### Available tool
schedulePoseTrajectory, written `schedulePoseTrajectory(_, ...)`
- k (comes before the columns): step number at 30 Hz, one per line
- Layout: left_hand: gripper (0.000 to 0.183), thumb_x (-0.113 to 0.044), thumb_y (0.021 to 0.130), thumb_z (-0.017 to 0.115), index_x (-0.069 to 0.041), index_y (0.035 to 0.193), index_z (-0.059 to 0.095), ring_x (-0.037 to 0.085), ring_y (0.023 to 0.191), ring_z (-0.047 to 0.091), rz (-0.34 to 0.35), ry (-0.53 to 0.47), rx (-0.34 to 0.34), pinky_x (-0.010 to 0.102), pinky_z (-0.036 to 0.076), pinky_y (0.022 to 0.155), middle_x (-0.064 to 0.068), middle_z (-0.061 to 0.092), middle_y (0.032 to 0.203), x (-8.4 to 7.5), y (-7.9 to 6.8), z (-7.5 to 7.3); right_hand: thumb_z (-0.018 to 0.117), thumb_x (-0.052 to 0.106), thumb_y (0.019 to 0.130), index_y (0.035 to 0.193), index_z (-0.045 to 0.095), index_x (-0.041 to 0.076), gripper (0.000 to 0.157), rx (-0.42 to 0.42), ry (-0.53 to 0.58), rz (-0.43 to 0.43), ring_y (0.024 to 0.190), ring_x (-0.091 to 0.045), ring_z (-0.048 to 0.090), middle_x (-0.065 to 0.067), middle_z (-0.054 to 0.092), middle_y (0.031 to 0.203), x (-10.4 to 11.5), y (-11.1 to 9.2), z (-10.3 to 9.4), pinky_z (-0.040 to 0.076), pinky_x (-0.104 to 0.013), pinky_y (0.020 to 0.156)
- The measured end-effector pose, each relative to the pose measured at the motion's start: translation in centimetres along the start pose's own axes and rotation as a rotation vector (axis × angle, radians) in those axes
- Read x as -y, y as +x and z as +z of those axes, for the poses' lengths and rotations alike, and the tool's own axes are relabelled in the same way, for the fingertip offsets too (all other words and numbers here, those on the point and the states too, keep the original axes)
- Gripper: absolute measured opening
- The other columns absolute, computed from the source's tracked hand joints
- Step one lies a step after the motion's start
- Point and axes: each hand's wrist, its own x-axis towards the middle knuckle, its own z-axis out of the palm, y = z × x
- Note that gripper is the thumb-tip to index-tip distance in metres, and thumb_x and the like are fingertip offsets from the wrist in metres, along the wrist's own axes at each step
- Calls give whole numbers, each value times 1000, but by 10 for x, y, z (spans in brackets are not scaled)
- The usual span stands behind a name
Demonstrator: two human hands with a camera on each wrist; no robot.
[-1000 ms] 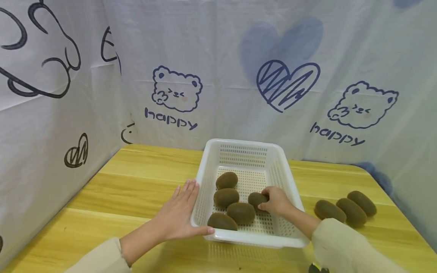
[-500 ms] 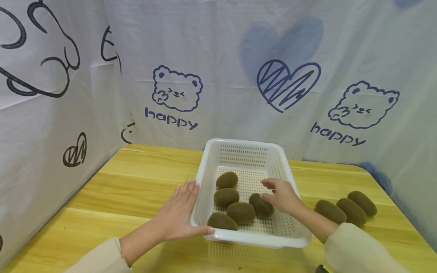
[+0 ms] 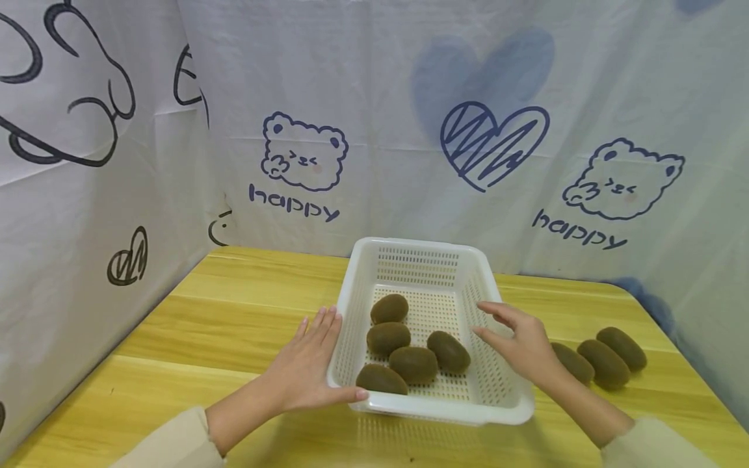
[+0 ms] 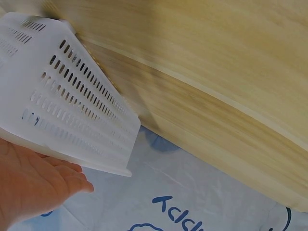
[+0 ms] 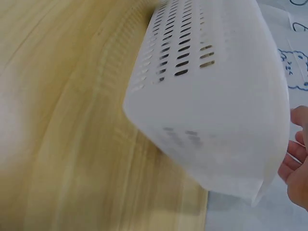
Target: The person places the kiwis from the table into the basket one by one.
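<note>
A white perforated plastic basket (image 3: 421,408) stands on the wooden table, with several brown kiwis inside. One kiwi (image 3: 448,352) lies at an angle on the right of that group, beside another kiwi (image 3: 413,365). My left hand (image 3: 304,370) rests along the basket's left side, fingers straight and thumb on the front rim; the left wrist view shows the hand (image 4: 43,183) at the rim. Above the right rim is my right hand (image 3: 523,341), thumb and fingers spread with nothing between them. In the right wrist view that hand (image 5: 299,156) appears beyond the basket wall.
To the right of the basket, three more kiwis (image 3: 603,364) lie in a row on the table (image 3: 234,312), the nearest partly behind my right wrist. Printed white cloth (image 3: 398,182) hangs behind the table and along the left side.
My right hand has let go of a kiwi in the basket, then moved right and out over the rim. That kiwi lies turned on the basket floor. The left hand has stayed put.
</note>
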Motion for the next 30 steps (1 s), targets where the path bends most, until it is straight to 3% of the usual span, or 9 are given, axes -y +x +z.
schedulePoseTrajectory(5, 114, -74, 70, 53, 8, 144, 22, 40, 141, 16, -6, 4, 7, 53, 18, 114, 26, 17, 151, 0, -1, -1, 70, 6, 80, 117, 60, -5, 40, -86, 3, 7, 105, -42, 60, -24, 60, 120, -12, -10, -7, 47, -47, 90)
schedulePoseTrajectory(8, 114, -74, 71, 53, 7, 144, 21, 39, 141, 15, -9, -2, 13, 53, 18, 114, 26, 16, 151, 1, -1, -1, 71, 9, 80, 117, 60, -4, 41, -125, -22, 5, 104, -39, 60, -22, 61, 119, -21, -15, -11, 49, -21, 90)
schedulePoseTrajectory(12, 114, -74, 71, 53, 7, 144, 20, 39, 142, 14, -7, -3, 18, 53, 18, 114, 25, 15, 151, 0, -1, -1, 73, 11, 78, 117, 60, -4, 44, -167, -56, -2, 100, 5, 58, -21, 63, 116, -35, -23, -19, 31, 8, 82)
schedulePoseTrajectory(14, 114, -74, 71, 52, 7, 144, 20, 39, 142, 14, -6, 0, 20, 53, 18, 114, 25, 15, 151, 0, -1, -1, 75, 11, 77, 119, 59, -3, 47, -181, -70, 2, 97, 24, 44, -21, 64, 115, -42, -28, -22, 33, 8, 80)
schedulePoseTrajectory(16, 114, -74, 71, 52, 8, 144, 20, 39, 141, 14, -4, 1, 22, 53, 18, 114, 26, 15, 151, 0, -1, -2, 76, 12, 76, 121, 58, -3, 51, -199, -86, 11, 95, 32, 33, -22, 64, 114, -49, -32, -25, 33, 8, 77)
schedulePoseTrajectory(25, 114, -74, 71, 53, 8, 143, 21, 40, 141, 16, 1, -2, 19, 54, 19, 114, 26, 17, 150, -1, 0, -3, 85, 13, 63, 118, 61, -2, 62, -290, -186, 43, 91, 36, 29, -20, 65, 112, -87, -52, -33, 31, 9, 75)
schedulePoseTrajectory(29, 114, -74, 71, 53, 8, 143, 21, 39, 141, 16, -4, 0, 21, 53, 19, 114, 26, 16, 150, -1, 0, -4, 84, 16, 64, 117, 61, -5, 61, -273, -208, 61, 89, 34, 28, -26, 63, 111, -100, -58, -37, 31, 9, 72)
schedulePoseTrajectory(30, 114, -74, 71, 53, 8, 143, 21, 39, 141, 15, -6, 1, 21, 53, 19, 114, 26, 16, 150, -1, 0, -4, 84, 18, 65, 117, 60, -4, 62, -263, -221, 76, 88, 30, 35, -26, 63, 112, -102, -60, -38, 32, 8, 71)
